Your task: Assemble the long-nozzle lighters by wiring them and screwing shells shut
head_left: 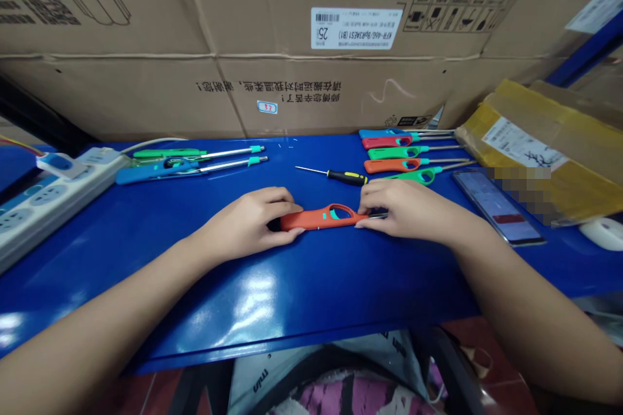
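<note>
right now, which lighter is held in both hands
The nearest orange lighter: the left hand holds one end, the right hand the other. The other orange lighter lies farther back, unheld.

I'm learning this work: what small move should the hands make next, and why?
Perhaps press both ends of the orange lighter firmly: the left hand pinches its handle end, the right hand its metal-rod end, and the screwdriver lies apart, unheld.

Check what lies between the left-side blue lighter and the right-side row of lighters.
In the head view, a screwdriver lies there, its tip toward the blue lighter and its handle toward the row of lighters; a few pale flecks show farther back.
</note>
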Motion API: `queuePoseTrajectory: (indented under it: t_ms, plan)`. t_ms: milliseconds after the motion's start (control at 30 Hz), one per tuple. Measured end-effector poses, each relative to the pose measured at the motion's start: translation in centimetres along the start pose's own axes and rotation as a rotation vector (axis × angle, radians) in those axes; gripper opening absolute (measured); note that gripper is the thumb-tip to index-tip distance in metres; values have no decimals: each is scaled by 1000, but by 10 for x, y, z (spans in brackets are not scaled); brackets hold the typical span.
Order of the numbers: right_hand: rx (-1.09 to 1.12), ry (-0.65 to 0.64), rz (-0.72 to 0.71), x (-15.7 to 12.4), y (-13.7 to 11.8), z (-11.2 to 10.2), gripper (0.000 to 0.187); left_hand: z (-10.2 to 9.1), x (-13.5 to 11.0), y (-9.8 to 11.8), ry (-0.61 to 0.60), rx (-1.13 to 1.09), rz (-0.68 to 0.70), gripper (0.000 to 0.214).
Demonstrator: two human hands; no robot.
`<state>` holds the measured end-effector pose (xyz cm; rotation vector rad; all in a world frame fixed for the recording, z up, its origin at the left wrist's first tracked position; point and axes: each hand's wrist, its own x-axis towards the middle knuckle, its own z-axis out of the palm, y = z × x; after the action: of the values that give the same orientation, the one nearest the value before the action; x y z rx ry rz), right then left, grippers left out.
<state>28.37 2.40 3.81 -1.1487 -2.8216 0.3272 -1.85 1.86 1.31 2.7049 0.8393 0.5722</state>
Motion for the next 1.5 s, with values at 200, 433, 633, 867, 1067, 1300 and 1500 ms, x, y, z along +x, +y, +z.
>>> queuePoseTrajectory:
  t_ms: [200,433,633,867,1067,1300,1500]
  plan:
    - [-23,1,6,-1,2,3,11,0,-1,-1,-41,-22,-50,26]
    - [-127,32,-10,0,-6,6,10,-1,-1,3,-107,20,-178,28]
    - [-292,-11,-9,3,-22,5,21,3,-1,15,-114,195,-203,24]
    - [-304,121,-73,6,-17,14,17,8,-3,20,-105,418,-46,31]
    - [-158,276,-188,8,-10,21,17,7,-1,12,-72,163,-27,33]
    - [-89,356,-244,11,-13,25,16,8,1,20,-17,12,-8,32]
    - [44,282,-197,12,-12,26,14,12,1,20,-68,-4,-82,34]
